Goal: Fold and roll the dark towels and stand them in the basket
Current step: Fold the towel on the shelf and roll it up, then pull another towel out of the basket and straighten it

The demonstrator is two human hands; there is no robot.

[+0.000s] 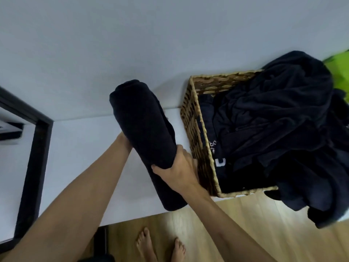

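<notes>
A rolled dark towel (145, 133) is held above the white table (75, 148), lying lengthwise away from me. My right hand (179, 169) grips it around the near part, fingers curled over the roll. My left hand (124, 142) is under the roll's left side and mostly hidden by it. Just right of the roll stands a woven basket (192, 118). Dark towels (213, 133) stand inside the basket along its left wall. A loose heap of dark towels (287, 125) drapes over the basket's right side and hangs past the table edge.
A black-framed object (35, 157) lies on the table at the left. A green thing (338, 67) shows behind the heap at the far right. The white wall rises behind the table. Wooden floor and my bare feet (160, 246) are below the table's front edge.
</notes>
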